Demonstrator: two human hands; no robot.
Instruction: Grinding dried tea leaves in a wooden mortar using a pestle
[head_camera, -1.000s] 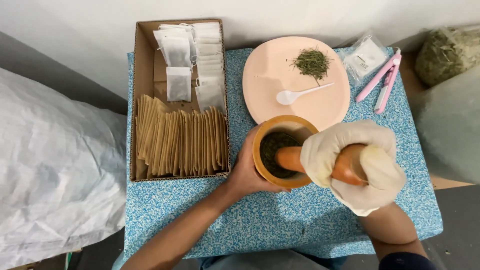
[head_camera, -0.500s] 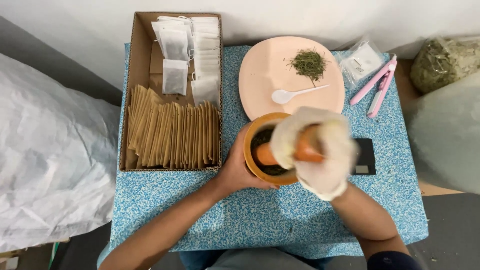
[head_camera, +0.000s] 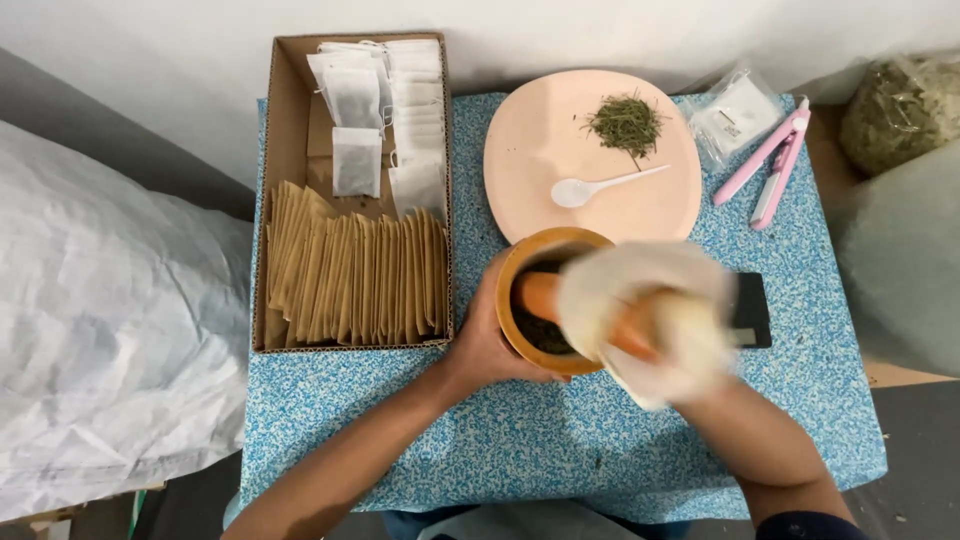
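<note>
A wooden mortar (head_camera: 525, 262) with dark green herbs inside stands near the middle of the blue speckled table (head_camera: 520, 440). My left hand (head_camera: 480, 345) is bare and wraps around the mortar's left side. My right hand (head_camera: 650, 320), in a cream glove and blurred by motion, grips an orange wooden pestle (head_camera: 540, 293) whose tip is down in the mortar.
A pink plate (head_camera: 560, 140) behind the mortar carries a pile of dried herbs (head_camera: 625, 122) and a white spoon (head_camera: 590, 187). At left a cardboard box (head_camera: 290, 120) holds brown envelopes and white tea bags. A pink sealer tool (head_camera: 770, 165), a clear bag and a black flat object lie at right.
My right hand has kept moving the pestle around in the mortar and is now blurred. My left hand has stayed on the mortar.
</note>
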